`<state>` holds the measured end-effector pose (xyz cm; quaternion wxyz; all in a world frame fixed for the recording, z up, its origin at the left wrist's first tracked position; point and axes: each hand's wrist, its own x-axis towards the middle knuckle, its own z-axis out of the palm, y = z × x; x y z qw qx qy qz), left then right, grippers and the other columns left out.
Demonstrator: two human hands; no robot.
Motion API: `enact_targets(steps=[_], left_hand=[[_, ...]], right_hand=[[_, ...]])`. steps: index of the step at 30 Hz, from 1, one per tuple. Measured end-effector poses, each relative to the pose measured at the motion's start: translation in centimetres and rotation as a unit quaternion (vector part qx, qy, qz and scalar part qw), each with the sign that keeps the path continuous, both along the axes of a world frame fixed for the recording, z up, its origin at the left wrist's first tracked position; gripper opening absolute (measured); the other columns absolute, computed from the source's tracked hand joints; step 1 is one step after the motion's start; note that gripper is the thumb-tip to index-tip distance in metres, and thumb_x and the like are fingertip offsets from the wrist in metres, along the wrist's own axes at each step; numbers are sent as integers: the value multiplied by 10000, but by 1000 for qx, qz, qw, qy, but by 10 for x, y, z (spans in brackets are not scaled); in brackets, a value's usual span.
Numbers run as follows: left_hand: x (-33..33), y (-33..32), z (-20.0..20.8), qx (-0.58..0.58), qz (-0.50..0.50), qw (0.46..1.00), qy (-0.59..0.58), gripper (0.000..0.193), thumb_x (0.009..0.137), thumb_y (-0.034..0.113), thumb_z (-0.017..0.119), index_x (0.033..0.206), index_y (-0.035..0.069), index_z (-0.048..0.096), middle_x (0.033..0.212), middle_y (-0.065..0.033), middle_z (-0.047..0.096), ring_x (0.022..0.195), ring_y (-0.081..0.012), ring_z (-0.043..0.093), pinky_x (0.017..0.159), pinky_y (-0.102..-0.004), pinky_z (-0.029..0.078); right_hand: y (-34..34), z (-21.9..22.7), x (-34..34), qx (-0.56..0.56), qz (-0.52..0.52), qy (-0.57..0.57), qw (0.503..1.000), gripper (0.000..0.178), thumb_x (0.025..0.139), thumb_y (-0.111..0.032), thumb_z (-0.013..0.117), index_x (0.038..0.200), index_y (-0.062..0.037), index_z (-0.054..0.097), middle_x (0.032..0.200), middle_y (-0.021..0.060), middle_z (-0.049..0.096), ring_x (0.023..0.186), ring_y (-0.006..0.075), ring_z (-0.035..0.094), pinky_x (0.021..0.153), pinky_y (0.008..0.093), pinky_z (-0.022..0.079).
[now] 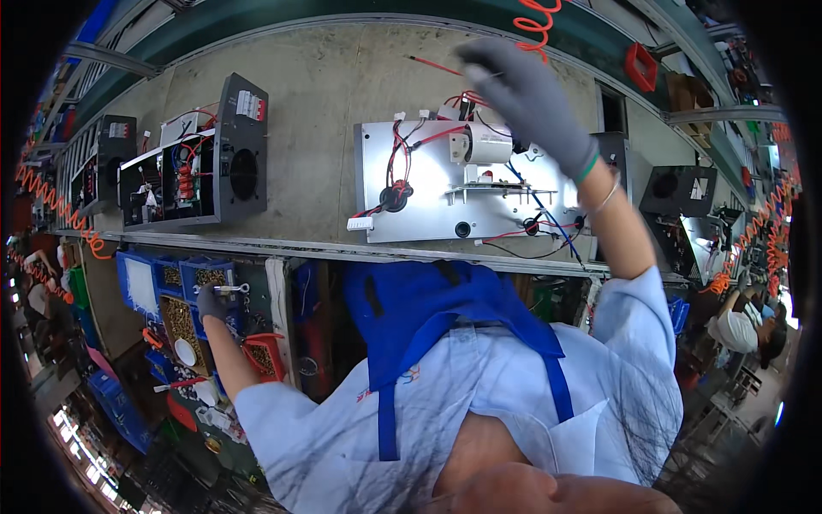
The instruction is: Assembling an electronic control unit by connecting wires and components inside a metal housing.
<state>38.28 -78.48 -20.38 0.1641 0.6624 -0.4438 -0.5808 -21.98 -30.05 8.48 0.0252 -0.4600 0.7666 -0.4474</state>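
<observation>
A small bright metal part [229,289], thin and angular, sits in the grip of the left hand [211,303], whose grey knit glove closes around one end of it. The hand hangs over a row of blue plastic bins [145,287] below the desk's front edge; several bins hold heaps of small brass-coloured hardware.

The right hand [524,96], also in a grey knit glove, is raised high with fingers spread and loosely curved, its grip wide and holding nothing. It hovers above a flat, pale metal chassis plate [428,184] lying on the grey, matte desk [317,103]. The plate carries a white cylindrical component [481,147], red and blue wires and round black grommets. To the left stands a black boxy housing [195,158], open at the side, showing wiring. An orange coiled hose [538,19] dangles at the top.
</observation>
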Motion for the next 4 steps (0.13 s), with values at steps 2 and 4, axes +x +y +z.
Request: enact_targets(steps=[2,4], left_hand=[[0,-31,-16,37,21,993,-112,309,832,258,567,1003,24,673,769,-96,612,667,-223,568,594,-376,467],[-8,-39,-33,59,28,984,-166,321,819,266,570,988,16,680,779,-105,621,684,-234,579,609,-397,468]], right_hand=[[37,-16,-50,189,-25,-80,978,298,913,-256,563,1095,-30,631,877,86,657,769,168,634,701,313,501],[56,-40,-68,228,-28,-101,968,308,916,-262,549,1061,-15,660,785,54,597,698,139,553,667,292,467]])
